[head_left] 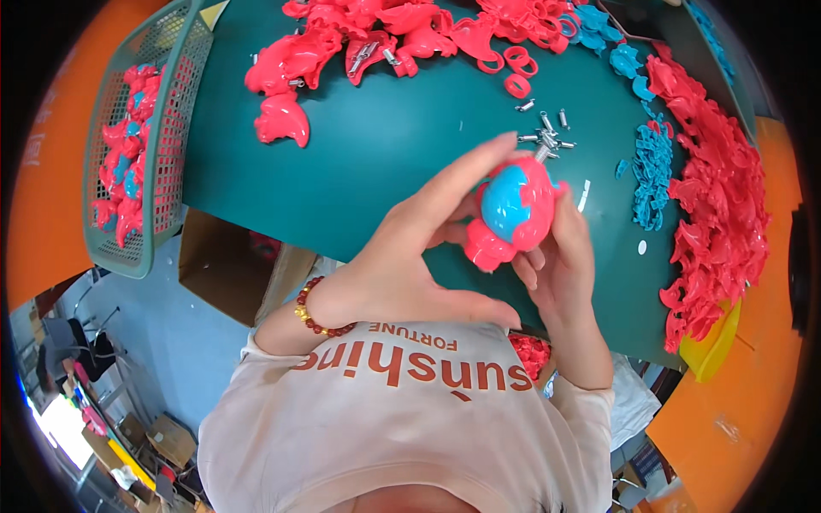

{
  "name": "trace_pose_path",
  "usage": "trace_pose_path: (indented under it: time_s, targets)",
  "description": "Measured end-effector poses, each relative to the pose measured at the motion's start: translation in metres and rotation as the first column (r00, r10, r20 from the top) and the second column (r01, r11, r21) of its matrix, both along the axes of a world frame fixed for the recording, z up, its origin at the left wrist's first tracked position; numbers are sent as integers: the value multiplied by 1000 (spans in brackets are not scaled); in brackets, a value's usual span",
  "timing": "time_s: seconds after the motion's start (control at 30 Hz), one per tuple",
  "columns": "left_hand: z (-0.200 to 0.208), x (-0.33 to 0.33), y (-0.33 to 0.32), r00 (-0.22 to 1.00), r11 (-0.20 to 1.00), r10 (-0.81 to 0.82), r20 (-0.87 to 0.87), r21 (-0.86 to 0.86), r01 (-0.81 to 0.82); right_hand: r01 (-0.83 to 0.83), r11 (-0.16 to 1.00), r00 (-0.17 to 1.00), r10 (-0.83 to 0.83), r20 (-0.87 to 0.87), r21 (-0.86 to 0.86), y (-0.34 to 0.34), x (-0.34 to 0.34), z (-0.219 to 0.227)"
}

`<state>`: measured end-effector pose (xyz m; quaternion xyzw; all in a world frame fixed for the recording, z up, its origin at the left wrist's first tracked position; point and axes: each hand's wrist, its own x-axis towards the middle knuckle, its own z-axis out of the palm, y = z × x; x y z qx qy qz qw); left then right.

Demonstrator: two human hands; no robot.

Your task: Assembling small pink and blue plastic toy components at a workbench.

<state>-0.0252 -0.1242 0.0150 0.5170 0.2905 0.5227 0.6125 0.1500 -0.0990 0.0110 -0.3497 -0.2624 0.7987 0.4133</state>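
A glossy red and blue plastic toy figure (523, 218) is held above the green table, in front of my body. My right hand (569, 261) grips it from the right, thumb along its side and fingertips under its lower edge. My left hand (410, 244) is open at its left, index finger stretched past its top and thumb well apart below; the other fingers bend in against or just behind the toy, partly hidden. A small metal spring (542, 153) shows at the toy's top, though whether it is attached I cannot tell. Several loose metal springs (547, 137) lie just beyond.
Red plastic shells (295, 56) and red rings (516, 85) lie at the table's far side. Small blue parts (652, 175) and a long heap of red pieces (718, 197) line the right. A green mesh basket (162, 145) at left holds red and blue toys. Below is a cardboard box (227, 274).
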Motion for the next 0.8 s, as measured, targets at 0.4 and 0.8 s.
trace_pose_path:
  time_s: [0.4, 0.8]
  targets:
    - [-9, -4, 10, 994, 990, 10, -113, 143, 7, -54, 951, 998, 43, -41, -305, -3, -15, 13]
    - [-20, -4, 4, 969, 963, 173, -177, 237, -128, -5, 921, 996, -28, -79, -389, -7, -23, 4]
